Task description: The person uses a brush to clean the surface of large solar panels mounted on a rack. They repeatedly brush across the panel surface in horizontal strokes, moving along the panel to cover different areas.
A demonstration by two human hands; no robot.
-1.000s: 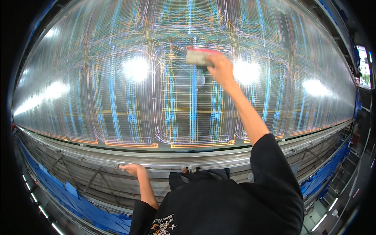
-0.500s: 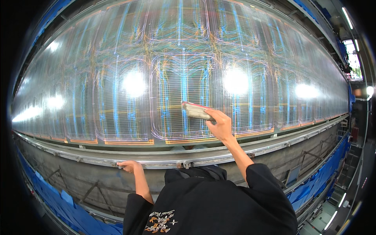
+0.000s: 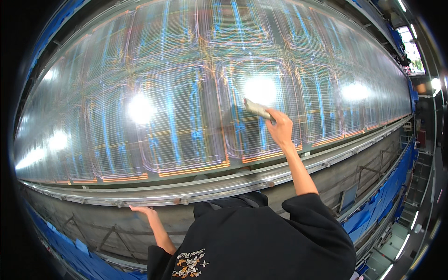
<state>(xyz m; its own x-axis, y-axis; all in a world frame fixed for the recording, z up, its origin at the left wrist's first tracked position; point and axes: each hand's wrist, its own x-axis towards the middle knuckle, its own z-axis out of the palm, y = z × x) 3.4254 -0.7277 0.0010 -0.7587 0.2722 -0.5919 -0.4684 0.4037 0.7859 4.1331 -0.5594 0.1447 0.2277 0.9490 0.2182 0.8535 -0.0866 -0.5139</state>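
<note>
My right hand (image 3: 281, 128) grips one end of a pale, narrow pad (image 3: 256, 108) with a darker reddish tip, its material unclear. The pad slants up and left over a long, glossy table surface (image 3: 186, 123) covered with fine multicoloured lines in repeated panels. Whether the pad's edge presses on the surface, I cannot tell. Along the near side of the table runs a metal rail (image 3: 228, 190). My left hand (image 3: 143, 211) is at the underside of this rail, fingers stretched out, holding nothing visible.
Small knobs (image 3: 181, 200) stick out along the rail. Below it is a grey side panel with metal braces (image 3: 116, 235). Blue sheeting (image 3: 373, 198) hangs beyond the near side. Ceiling lights glare off the surface (image 3: 260, 91).
The lined surface and rail have shifted left in view. My right hand has carried the pad rightward and farther across the panels. My left hand has moved right along the rail, its fingers straighter.
</note>
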